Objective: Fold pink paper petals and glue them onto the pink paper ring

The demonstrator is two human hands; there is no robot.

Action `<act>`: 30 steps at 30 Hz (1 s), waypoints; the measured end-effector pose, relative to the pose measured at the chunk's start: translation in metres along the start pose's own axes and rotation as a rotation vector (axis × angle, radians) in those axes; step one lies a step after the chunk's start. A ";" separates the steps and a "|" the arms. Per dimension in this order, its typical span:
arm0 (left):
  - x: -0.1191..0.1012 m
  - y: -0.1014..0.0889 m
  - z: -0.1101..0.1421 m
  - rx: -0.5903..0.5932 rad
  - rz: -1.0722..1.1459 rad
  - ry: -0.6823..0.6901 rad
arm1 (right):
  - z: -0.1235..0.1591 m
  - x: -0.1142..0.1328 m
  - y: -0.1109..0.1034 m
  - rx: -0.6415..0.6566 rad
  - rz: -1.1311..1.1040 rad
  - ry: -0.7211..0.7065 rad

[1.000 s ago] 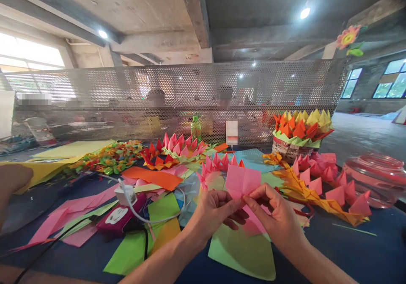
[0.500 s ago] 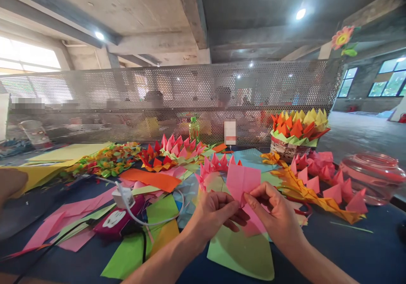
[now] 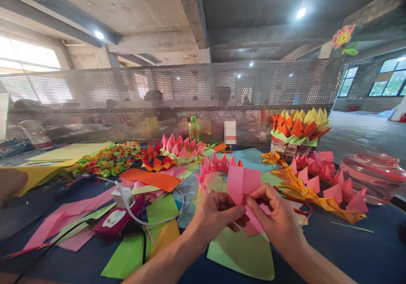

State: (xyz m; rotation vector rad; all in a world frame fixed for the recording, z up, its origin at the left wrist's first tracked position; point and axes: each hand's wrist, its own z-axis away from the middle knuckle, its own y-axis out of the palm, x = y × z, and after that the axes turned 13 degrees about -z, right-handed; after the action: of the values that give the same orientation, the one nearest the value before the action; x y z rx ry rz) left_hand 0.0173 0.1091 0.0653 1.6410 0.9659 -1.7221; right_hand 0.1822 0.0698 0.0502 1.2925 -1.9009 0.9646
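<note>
A pink paper sheet (image 3: pixel 243 180) with a vertical crease stands upright between my hands. My left hand (image 3: pixel 220 212) pinches its lower edge between thumb and fingers. Close beside it, my right hand (image 3: pixel 269 210) grips the lower right part with thumb and forefinger. Below them lies more pink paper (image 3: pixel 253 224) on top of a light green sheet (image 3: pixel 241 254). Just behind the held sheet is a row of folded pink paper points (image 3: pixel 215 165). My fingers partly hide the bottom of the held sheet.
A purple power strip (image 3: pixel 119 218) with a white charger and cables lies left, among pink strips (image 3: pixel 76 212) and green paper (image 3: pixel 130 254). Orange and pink folded pieces (image 3: pixel 323 186) and a clear jar (image 3: pixel 371 178) sit right. Another person's hand (image 3: pixel 12 184) is at far left. Perforated panel (image 3: pixel 177 85) behind.
My left thumb has shifted slightly right along the sheet's lower edge, close to my right thumb. The sheet's two halves now bend more at the crease.
</note>
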 end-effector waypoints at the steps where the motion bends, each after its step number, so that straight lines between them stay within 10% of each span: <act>1: 0.001 0.000 0.000 -0.005 -0.002 0.000 | 0.000 0.000 0.000 0.002 0.004 -0.006; 30: -0.001 0.000 0.004 -0.017 0.024 0.007 | -0.001 -0.003 0.001 0.042 -0.298 0.127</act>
State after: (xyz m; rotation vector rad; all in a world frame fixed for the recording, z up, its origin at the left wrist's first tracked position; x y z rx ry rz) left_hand 0.0151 0.1063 0.0667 1.6422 0.9579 -1.6884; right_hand 0.1822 0.0719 0.0483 1.4537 -1.5457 0.9108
